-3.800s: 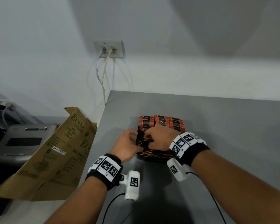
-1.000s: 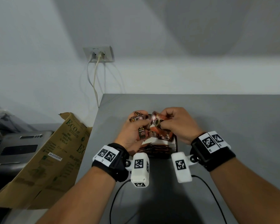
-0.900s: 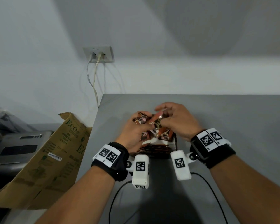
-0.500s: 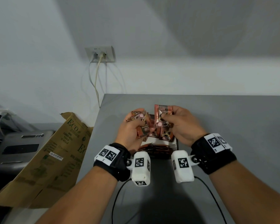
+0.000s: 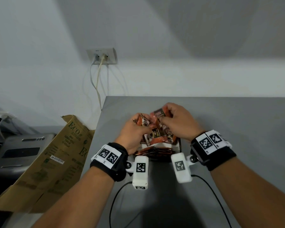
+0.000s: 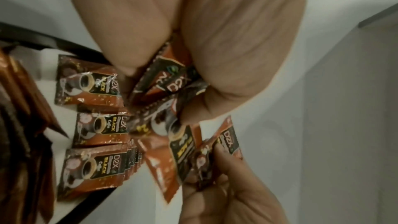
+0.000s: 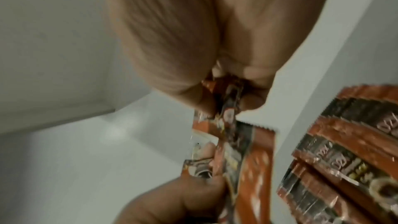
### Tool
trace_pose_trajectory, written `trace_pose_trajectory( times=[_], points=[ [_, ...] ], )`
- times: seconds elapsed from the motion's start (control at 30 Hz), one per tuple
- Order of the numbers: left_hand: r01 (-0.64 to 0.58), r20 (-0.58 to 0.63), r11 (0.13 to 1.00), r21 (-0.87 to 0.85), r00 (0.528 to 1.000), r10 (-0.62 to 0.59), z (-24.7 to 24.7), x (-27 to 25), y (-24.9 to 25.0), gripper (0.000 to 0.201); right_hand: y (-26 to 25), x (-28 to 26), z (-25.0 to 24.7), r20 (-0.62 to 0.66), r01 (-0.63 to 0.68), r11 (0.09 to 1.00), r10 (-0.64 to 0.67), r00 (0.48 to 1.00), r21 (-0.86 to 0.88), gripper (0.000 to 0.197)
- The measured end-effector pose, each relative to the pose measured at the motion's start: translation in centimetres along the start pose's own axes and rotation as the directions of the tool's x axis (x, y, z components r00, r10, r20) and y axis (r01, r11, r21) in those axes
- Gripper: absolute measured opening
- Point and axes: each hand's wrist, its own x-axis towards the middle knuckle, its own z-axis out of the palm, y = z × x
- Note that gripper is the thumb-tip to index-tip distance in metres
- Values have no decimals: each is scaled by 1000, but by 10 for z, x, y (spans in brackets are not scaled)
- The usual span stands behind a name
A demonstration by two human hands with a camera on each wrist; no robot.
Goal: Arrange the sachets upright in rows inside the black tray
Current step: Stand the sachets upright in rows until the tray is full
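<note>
Glossy, crinkled orange-and-black foil sachets (image 5: 155, 137), flat rectangles with serrated ends, stand in rows in the black tray (image 5: 179, 145) at the centre of the head view, partly hidden behind both hands. The left hand (image 5: 132, 134) curls its fingers around a small bunch of sachets, while the right hand (image 5: 179, 122) pinches a single sachet (image 5: 160, 112) just above the tray. The tray sits on a smooth grey table (image 5: 237, 129) against a white wall, with a printed brown cardboard box (image 5: 53, 155) at lower left and a wall socket (image 5: 102, 55) with two cables at upper left.

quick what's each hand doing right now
Left hand: gripping a bunch of sachets above the black tray.
Right hand: pinching a sachet.
</note>
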Motion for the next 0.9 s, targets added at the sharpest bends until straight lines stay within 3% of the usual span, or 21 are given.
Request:
trace_pose_trajectory(
  times=[0.07,0.1,0.2,0.37,0.47,0.6,0.73,0.83,0.9],
  points=[
    [-26,-94,1000,-7,995,25,-1,2,-3,44,6,2,5,-140,-80,983,104,985,165,11],
    [-46,-157,999,-27,987,41,-2,4,-5,45,9,1,9,-148,-132,947,181,972,292,13],
    [-75,-246,993,-87,968,51,-2,5,-12,49,10,-7,28,-2,-245,784,299,954,571,17],
    [-18,-171,977,-213,985,-19,5,-2,-12,30,7,-7,41,-59,-223,783,314,948,580,20],
    [29,-151,957,-290,986,-75,-6,-2,-9,29,7,-7,29,-23,-233,664,352,936,711,17],
    [-40,-159,970,-241,987,1,-8,-2,-10,32,10,-12,24,76,-243,544,311,948,803,20],
    [-76,-207,971,-226,978,28,-1,0,-15,39,13,-19,42,128,-265,689,244,961,675,19],
    [-37,-175,979,-200,985,2,-3,0,-16,40,17,-17,45,6,-213,813,249,968,542,17],
    [-5,-108,996,-88,994,-5,-6,-3,-14,43,17,-13,35,-62,-160,901,202,977,403,15]
  ],
)
